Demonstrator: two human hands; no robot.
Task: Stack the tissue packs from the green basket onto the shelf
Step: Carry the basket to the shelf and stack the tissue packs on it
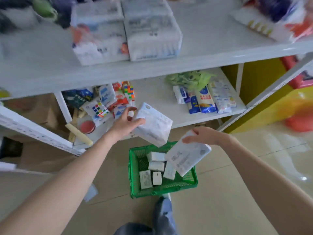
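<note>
A: Status of both hands?

B: The left hand (127,119) is closed round the near edge of a white tissue pack (153,125), thumb under, fingers on top; the pack is in the air in front of the lower shelf (203,114). The right hand (202,135) holds a second pack (187,156) from above, tilted, directly over the green basket (135,168) on the floor. Smaller white packs (156,167) lie loose in the basket.

A: Destination?

B: Judged to be the upper shelf (220,53), where two stacked packs (125,29) already sit near its front edge.

A: Failure modes?

B: Three.
1. Edge grip. Each pack is held at one end only; the wrapper looks slick, so the free end may pivot and slip out during the lift.
2. Unstable stack. The existing stacks are soft and sit close to the shelf lip. A pack set off-centre may slide forward and fall.
3. Collision. The left-hand pack is just beside the cluttered toys (101,109) on the lower shelf; a careless sweep may knock them off.

A: Mitigation?

B: Place one pack at a time, flat and centred.
</note>
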